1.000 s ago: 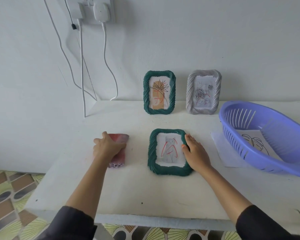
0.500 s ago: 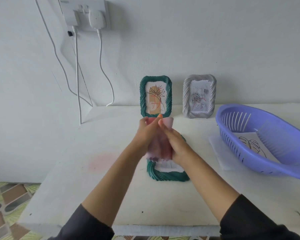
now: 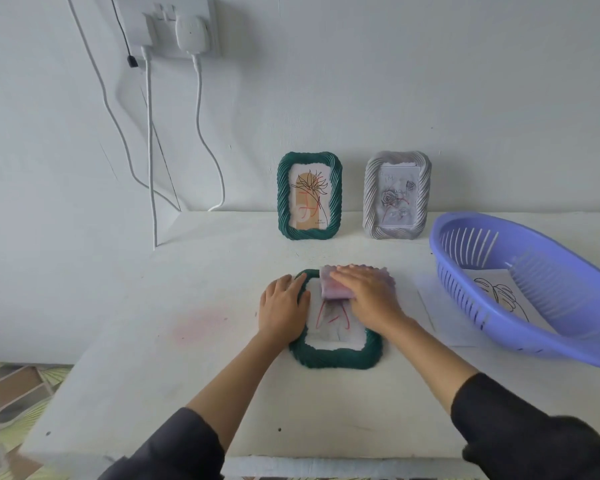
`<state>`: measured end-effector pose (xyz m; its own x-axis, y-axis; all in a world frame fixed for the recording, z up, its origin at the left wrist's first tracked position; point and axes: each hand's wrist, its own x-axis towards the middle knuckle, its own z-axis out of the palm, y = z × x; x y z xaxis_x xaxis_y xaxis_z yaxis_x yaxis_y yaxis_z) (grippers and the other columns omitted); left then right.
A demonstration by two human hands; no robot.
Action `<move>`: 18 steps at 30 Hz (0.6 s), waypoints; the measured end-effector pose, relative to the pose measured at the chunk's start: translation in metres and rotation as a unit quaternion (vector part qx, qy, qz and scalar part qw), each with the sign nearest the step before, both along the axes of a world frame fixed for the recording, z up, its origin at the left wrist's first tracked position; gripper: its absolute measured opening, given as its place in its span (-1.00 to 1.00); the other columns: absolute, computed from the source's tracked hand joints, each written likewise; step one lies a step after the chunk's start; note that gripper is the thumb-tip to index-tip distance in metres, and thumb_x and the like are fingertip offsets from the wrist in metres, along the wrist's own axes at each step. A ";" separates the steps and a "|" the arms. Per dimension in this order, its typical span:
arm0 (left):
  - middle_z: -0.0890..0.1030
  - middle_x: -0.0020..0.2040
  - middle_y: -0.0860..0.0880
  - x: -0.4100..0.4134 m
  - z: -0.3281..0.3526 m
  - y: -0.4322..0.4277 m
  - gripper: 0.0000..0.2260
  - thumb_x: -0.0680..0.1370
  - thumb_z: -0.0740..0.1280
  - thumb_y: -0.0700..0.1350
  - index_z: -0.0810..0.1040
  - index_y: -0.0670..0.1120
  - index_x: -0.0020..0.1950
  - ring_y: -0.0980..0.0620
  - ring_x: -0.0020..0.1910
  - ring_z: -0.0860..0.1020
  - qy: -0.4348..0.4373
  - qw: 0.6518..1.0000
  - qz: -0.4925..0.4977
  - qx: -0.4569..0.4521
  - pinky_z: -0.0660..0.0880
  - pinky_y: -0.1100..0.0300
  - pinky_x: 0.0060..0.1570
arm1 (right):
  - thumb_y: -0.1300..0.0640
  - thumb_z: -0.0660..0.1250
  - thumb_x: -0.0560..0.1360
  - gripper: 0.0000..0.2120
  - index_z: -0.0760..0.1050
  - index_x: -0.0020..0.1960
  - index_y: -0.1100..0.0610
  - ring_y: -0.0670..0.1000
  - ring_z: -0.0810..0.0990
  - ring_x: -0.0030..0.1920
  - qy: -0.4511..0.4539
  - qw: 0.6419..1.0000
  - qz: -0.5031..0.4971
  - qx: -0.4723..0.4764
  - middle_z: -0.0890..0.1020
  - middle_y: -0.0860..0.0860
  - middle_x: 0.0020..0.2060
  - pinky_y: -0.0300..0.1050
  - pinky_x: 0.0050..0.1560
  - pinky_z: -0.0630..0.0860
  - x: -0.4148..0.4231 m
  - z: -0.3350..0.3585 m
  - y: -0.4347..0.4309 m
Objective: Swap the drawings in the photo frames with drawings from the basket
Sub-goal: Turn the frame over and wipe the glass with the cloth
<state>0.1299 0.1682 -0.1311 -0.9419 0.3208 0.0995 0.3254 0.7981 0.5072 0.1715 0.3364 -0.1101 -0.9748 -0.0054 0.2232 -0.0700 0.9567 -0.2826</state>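
Observation:
A dark green photo frame (image 3: 336,359) lies flat near the table's middle, holding a drawing with red lines (image 3: 329,320). My left hand (image 3: 281,310) rests on its left edge. My right hand (image 3: 368,296) lies flat on a pink-purple cloth (image 3: 329,289), pressing it onto the top part of the frame's glass. At the back, leaning on the wall, stand a second green frame (image 3: 283,199) with a flower drawing and a grey frame (image 3: 369,199) with a rose drawing. A purple basket (image 3: 465,306) at the right holds a leaf line drawing (image 3: 499,296).
A white sheet (image 3: 430,306) lies on the table, partly under the basket. A faint pink stain (image 3: 198,323) marks the table left of my hands. Chargers and cables (image 3: 149,150) hang from a wall socket at the back left. The table's left edge drops to a patterned floor.
My left hand picked the cloth up from the left of the table and passed it to my right hand, which now presses it on the flat frame. My left hand moved to the frame's left edge.

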 end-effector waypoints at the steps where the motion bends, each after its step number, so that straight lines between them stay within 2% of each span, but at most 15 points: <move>1: 0.32 0.43 -0.03 0.000 -0.001 0.000 -0.59 0.61 0.06 -0.01 0.23 0.04 0.47 -0.07 0.42 0.22 0.012 1.000 0.002 0.006 0.12 0.08 0.40 | 0.42 0.09 0.50 -0.45 0.28 0.42 0.04 -0.03 0.24 0.45 -0.005 1.000 0.009 0.015 0.34 -0.02 0.43 -0.16 0.48 -0.05 0.001 -0.005 -0.004; 6: 0.36 0.43 0.02 -0.002 -0.004 0.001 -0.60 0.61 0.06 -0.02 0.26 0.03 0.46 -0.04 0.41 0.25 0.038 0.999 0.002 0.006 0.15 0.11 0.39 | 0.44 0.09 0.45 -0.42 0.33 0.39 0.04 -0.06 0.23 0.45 -0.023 0.993 0.112 0.014 0.34 -0.03 0.43 -0.29 0.43 -0.09 0.029 -0.011 -0.017; 10: 0.34 0.44 0.03 -0.004 -0.006 -0.001 -0.60 0.62 0.05 0.00 0.24 0.04 0.47 -0.05 0.42 0.23 0.028 1.000 -0.009 -0.004 0.14 0.10 0.42 | 0.50 0.09 0.38 -0.34 0.43 0.33 -0.03 -0.15 0.23 0.43 -0.071 0.982 0.176 -0.006 0.38 -0.11 0.39 -0.60 0.26 -0.25 0.054 -0.002 0.006; 12: 0.33 0.45 0.04 -0.004 -0.007 -0.001 -0.59 0.62 0.04 0.01 0.22 0.04 0.48 -0.06 0.43 0.22 0.025 1.000 -0.011 -0.009 0.13 0.09 0.43 | 0.46 0.12 0.44 -0.43 0.48 0.27 -0.06 -0.15 0.26 0.41 -0.049 0.989 0.142 0.010 0.44 -0.12 0.35 -0.54 0.26 -0.23 0.045 0.008 0.011; 15: 0.33 0.45 0.03 -0.004 -0.007 -0.002 -0.59 0.61 0.05 0.02 0.23 0.05 0.48 -0.06 0.44 0.21 0.025 1.000 -0.010 -0.007 0.13 0.09 0.44 | 0.37 0.11 0.53 -0.59 0.50 0.25 0.05 -0.07 0.32 0.40 -0.017 0.994 0.105 -0.012 0.55 -0.02 0.25 -0.42 0.32 -0.11 0.026 0.015 -0.005; 17: 0.33 0.45 0.03 -0.004 -0.008 -0.002 -0.59 0.61 0.06 0.02 0.23 0.04 0.47 -0.05 0.44 0.22 0.024 1.000 -0.010 -0.004 0.13 0.10 0.43 | 0.39 0.10 0.53 -0.56 0.43 0.32 0.07 -0.08 0.24 0.44 -0.045 0.989 0.140 -0.011 0.46 0.01 0.34 -0.40 0.40 -0.15 0.026 0.009 -0.013; 18: 0.33 0.45 0.03 -0.004 -0.008 -0.003 -0.59 0.61 0.06 0.02 0.24 0.04 0.47 -0.05 0.44 0.21 0.021 1.000 -0.011 -0.002 0.13 0.10 0.43 | 0.41 0.11 0.51 -0.52 0.39 0.35 0.05 -0.12 0.20 0.45 -0.062 0.985 0.164 -0.006 0.38 -0.01 0.40 -0.48 0.38 -0.21 0.029 0.004 -0.011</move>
